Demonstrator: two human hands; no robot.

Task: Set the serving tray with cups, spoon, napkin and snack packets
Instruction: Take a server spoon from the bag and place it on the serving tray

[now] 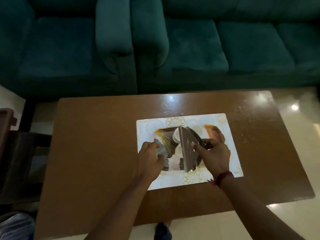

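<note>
My left hand [150, 158] is curled shut on a crinkly silver snack packet [160, 148]. My right hand [213, 153] pinches another shiny packet [187, 149] that stands up on its edge between my hands. Both sit on the white tray [230, 135] under my hands. I think I should lay each packet down flat and slowly, because the foil is slippery and bendy. Just past my fingers are small round white cups [196, 129], blurry, so I must not bump them. The tray is flat with yellow flowers. It rests on a smooth brown table [97, 135]. Far off is a soft green sofa [190, 49].
</note>
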